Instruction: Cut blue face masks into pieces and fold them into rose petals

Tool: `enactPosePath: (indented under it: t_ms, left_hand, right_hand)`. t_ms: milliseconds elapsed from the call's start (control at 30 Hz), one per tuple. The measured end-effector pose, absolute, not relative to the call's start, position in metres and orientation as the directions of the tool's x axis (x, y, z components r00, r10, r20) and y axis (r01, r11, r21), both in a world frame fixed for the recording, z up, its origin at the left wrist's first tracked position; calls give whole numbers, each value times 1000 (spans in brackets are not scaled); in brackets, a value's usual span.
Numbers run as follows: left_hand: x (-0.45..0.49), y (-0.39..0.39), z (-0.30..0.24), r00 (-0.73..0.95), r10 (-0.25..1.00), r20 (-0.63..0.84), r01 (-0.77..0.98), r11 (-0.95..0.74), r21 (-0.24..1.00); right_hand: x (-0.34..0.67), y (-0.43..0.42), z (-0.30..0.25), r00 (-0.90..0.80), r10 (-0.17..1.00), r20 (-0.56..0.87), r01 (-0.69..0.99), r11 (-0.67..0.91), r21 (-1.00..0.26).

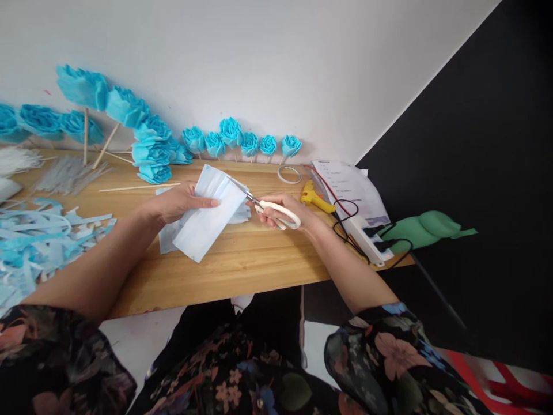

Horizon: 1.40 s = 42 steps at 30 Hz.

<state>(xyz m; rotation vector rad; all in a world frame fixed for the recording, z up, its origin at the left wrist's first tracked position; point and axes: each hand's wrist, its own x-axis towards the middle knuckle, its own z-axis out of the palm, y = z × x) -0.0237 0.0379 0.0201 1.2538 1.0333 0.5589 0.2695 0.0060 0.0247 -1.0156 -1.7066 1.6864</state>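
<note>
My left hand (179, 202) holds up a pale blue pleated face mask (210, 216) over the wooden table (242, 265), thumb on its upper face. My right hand (288, 212) grips white-handled scissors (270, 208), fingers through the loops. The blades point left and meet the mask's right edge. More pale mask pieces (166, 237) lie flat under the held one.
Blue paper roses on sticks (242, 143) line the wall, with bigger ones (125, 115) at the left. Cut blue and white strips (38, 230) pile at the left. A tape ring (289, 174), yellow glue gun (317, 199), power strip (367, 233) and papers (349, 184) sit right.
</note>
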Motion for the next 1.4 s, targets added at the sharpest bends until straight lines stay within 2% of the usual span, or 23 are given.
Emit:
enactPosePath:
  t_ms: [267,500,667,1033,1400]
  left_hand:
    - [-23,37,19,462,822,-334,176,284,943]
    - [-17,32,23,358,861,-360,132,335,933]
    - [-18,32,24,332,879,-342,147,310,939]
    - [-18,32,21,392,862,-322,165,278,946]
    - [-21,35,18,403,865,-298,171,249,953]
  right_hand:
    - [271,5,28,-576,806,-138,146,-65,-987]
    - [271,5,31,-578,798,-169,186,-72,-980]
    - [267,7,29,-627,766,-140,190,-24,-981]
    - [256,22,23,-705,702,-100,205,67,-976]
    - [252,29,22,-670,735,-103,211,56,-976]
